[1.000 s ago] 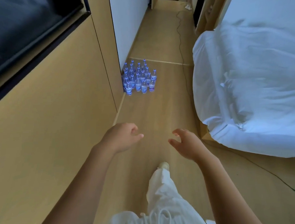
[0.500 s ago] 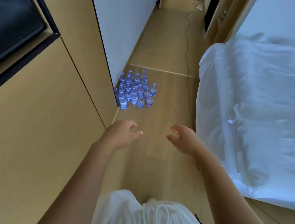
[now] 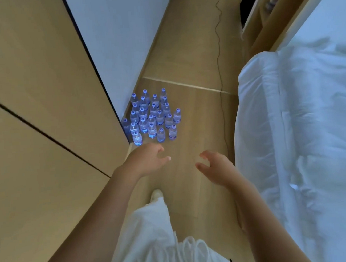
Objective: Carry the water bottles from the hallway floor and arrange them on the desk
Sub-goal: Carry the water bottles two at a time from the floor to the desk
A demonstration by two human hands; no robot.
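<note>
Water bottles [image 3: 152, 117] clustered upright on the wooden floor [image 3: 189, 118], tight against the foot of the white wall [image 3: 122, 44] at the corner of the wooden cabinet [image 3: 49, 124], blue caps up, labels facing forward. Left hand [image 3: 147, 161] stretched out just short of the nearest bottle, grip loosely spread, fingers relaxed, holding nothing. Right hand [image 3: 215, 166] level with it and apart from it, grip likewise spread with fingers lightly curved, empty. White bed [image 3: 298, 125] along the right side, with rumpled sheets. Thin black cable [image 3: 218, 55] trailing down the floor beside the bed. White trouser leg [image 3: 150, 230] and pale shoe [image 3: 156, 195] below, between the forearms.
</note>
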